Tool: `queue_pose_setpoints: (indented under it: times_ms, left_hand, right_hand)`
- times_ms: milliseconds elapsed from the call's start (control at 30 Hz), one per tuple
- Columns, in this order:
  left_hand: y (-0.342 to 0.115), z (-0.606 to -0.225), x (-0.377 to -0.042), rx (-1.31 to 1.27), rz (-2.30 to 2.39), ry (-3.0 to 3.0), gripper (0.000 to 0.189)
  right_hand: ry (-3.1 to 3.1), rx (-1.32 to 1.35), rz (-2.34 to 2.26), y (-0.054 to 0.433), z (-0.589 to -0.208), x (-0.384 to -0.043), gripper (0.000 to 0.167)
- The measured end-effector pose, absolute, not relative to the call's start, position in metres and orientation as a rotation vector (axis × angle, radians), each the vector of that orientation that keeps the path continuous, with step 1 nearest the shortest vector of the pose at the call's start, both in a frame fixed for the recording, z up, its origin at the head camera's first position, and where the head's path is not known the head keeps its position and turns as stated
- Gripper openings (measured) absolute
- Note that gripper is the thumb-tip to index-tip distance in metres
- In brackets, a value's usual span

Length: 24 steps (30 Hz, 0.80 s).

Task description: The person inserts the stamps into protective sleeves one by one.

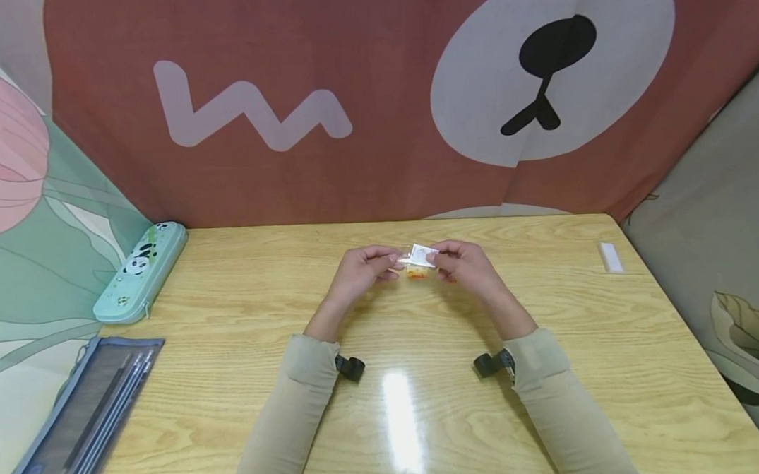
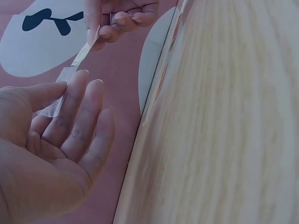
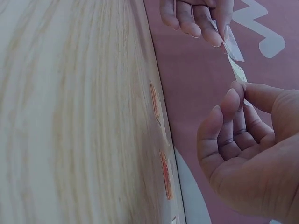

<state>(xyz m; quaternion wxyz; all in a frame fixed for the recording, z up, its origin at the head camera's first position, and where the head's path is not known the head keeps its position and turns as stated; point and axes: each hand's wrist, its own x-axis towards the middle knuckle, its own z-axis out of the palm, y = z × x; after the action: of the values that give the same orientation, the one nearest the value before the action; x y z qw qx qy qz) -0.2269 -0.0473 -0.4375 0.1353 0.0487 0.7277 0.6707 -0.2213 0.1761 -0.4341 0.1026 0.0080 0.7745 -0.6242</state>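
Above the wood-grained table, the left hand pinches clear plastic, the right hand a small white card.

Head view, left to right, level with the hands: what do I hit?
Mint panda case → left hand → small white piece pinched between both hands → right hand → white block near the table's right edge.
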Motion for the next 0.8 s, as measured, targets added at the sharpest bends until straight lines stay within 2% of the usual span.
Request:
queue_pose_setpoints:
  times_ms: [367,800]
  left_hand:
    - [-0.0486,-0.4371,-0.2279,0.132,1.975,2.093,0.024]
    - [-0.0471,-0.4393,-0.2283,0.163,2.002,2.058,0.025]
  right_hand:
    - [2.279,0.009,-1.844,0.1780,-0.4340,-0.2219,0.032]
    - [2.281,0.001,-1.818,0.1758,-0.4311,-0.2198,0.030]
